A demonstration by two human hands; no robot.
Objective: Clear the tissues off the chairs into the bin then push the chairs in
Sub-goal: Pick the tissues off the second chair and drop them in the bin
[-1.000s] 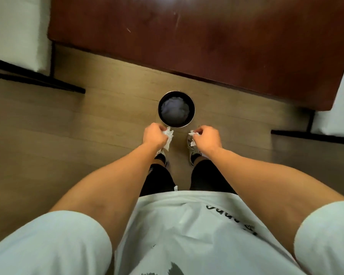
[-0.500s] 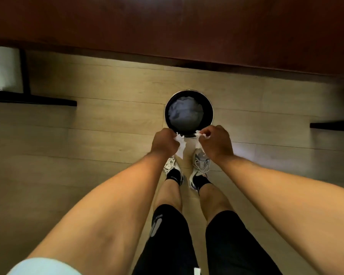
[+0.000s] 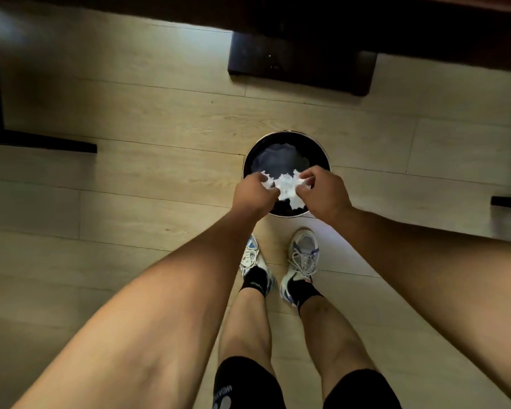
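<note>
Wooden floor (image 3: 130,202): both hands (image 3: 289,193) pinch crumpled tissues (image 3: 286,187) over upright bin (image 3: 325,160).

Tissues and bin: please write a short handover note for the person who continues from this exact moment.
Left hand and right hand both pinch crumpled white tissues, held together over the open round bin on the floor.
Done: tissues are brought to the bin, which already holds crumpled material.
Left: let go so they drop in, then push the chairs in. The chair seats are out of view.
</note>
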